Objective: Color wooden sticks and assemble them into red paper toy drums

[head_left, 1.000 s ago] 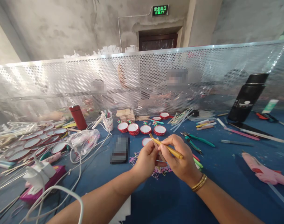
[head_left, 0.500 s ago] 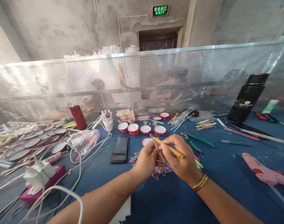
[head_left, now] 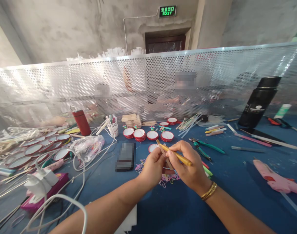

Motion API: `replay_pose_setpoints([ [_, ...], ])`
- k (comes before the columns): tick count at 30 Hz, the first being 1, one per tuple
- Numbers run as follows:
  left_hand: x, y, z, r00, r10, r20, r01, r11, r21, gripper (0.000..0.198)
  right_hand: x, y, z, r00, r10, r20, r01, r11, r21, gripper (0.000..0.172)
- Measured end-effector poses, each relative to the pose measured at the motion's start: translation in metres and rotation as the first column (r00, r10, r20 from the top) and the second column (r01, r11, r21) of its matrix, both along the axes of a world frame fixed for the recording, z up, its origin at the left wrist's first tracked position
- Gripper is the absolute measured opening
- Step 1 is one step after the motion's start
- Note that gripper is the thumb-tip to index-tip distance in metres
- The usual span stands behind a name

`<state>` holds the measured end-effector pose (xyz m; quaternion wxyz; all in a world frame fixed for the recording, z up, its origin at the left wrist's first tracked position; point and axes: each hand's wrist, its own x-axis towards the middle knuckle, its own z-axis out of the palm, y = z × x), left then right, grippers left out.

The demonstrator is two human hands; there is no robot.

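Note:
My left hand [head_left: 151, 169] pinches a flat wooden craft stick [head_left: 169, 165], which slants up and away between thumb and fingers. In my right hand [head_left: 190, 167] is a gold marker pen [head_left: 183, 159], gripped like a writing tool. Its front end lies at the stick's upper part; whether the tip touches the wood I cannot tell. Beneath both hands is a pile of colourful rubber bands [head_left: 168, 178], partly covered by them. Just beyond the fingers sits a small red-rimmed white drum [head_left: 152, 148], half hidden.
Several red-rimmed drums [head_left: 139, 134] stand ahead. A phone [head_left: 125, 156] lies left of my hands, near white cables [head_left: 83, 172] and a power strip [head_left: 46, 191]. Rightward are green-handled pliers [head_left: 210, 146], a pink glue gun [head_left: 272, 177] and a black flask [head_left: 259, 102]. A perforated metal screen [head_left: 128, 87] stands behind.
The marker pen has shifted slightly toward the stick's upper end. Both hands otherwise keep nearly the same place and grip.

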<state>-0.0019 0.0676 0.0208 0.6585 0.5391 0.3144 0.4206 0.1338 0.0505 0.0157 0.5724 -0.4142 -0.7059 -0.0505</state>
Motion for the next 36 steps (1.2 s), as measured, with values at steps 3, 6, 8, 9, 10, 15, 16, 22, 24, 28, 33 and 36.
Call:
replay_pose_setpoints([
  [3,0.0001,0.0003,-0.0008,1.000,0.002,0.005,-0.002,1.000,-0.001,0.045,-0.0001,0.0004,0.0006,1.000,-0.001,0.002,0.001,1.000,-0.013,0.007],
  [6,0.0001,0.0008,-0.0015,1.000,0.005,0.014,-0.005,1.000,-0.005,0.045,0.0005,0.0004,0.0007,0.999,-0.027,-0.025,0.026,1.000,-0.006,0.007],
  [8,0.0000,0.0007,-0.0012,1.000,0.003,0.012,-0.003,1.000,-0.005,0.045,0.0006,0.0003,0.0003,0.999,-0.025,-0.030,0.026,1.000,0.006,0.006],
  [9,-0.0001,0.0004,-0.0008,1.000,0.001,0.011,-0.001,1.000,-0.005,0.045,0.0005,0.0003,0.0000,0.999,-0.020,-0.026,0.021,1.000,0.008,0.006],
  [10,-0.0002,0.0001,-0.0003,1.000,0.000,0.011,0.000,1.000,-0.005,0.045,0.0002,0.0002,-0.0003,1.000,-0.016,-0.019,0.016,1.000,0.005,0.006],
  [15,-0.0002,-0.0006,0.0007,1.000,0.001,0.006,-0.001,1.000,-0.003,0.045,-0.0003,0.0000,-0.0002,1.000,-0.015,0.002,0.015,1.000,0.001,0.007],
  [16,-0.0001,-0.0005,0.0005,1.000,0.003,0.003,-0.003,1.000,-0.002,0.045,-0.0002,-0.0002,0.0001,1.000,-0.025,-0.003,0.025,1.000,0.002,0.007],
  [22,0.0002,0.0000,0.0000,1.000,-0.002,0.001,0.002,1.000,-0.003,0.047,0.0005,-0.0005,0.0006,1.000,-0.022,-0.008,0.022,1.000,0.005,0.006],
  [24,0.0004,0.0000,0.0003,1.000,-0.008,0.007,0.008,1.000,0.001,0.048,0.0005,-0.0002,0.0002,1.000,-0.009,0.010,0.009,1.000,-0.001,0.006],
  [28,0.0006,0.0005,-0.0002,1.000,0.000,-0.004,0.000,1.000,-0.005,0.049,0.0007,0.0003,-0.0002,1.000,-0.027,-0.004,0.027,1.000,-0.001,0.007],
  [33,-0.0002,-0.0003,-0.0001,1.000,-0.006,-0.003,0.006,1.000,0.001,0.048,0.0000,-0.0002,0.0009,1.000,-0.019,-0.010,0.019,1.000,0.003,0.006],
  [36,-0.0003,-0.0009,0.0002,1.000,-0.007,-0.001,0.007,1.000,0.003,0.048,-0.0005,-0.0004,0.0012,1.000,-0.004,0.014,0.004,1.000,0.009,0.007],
])
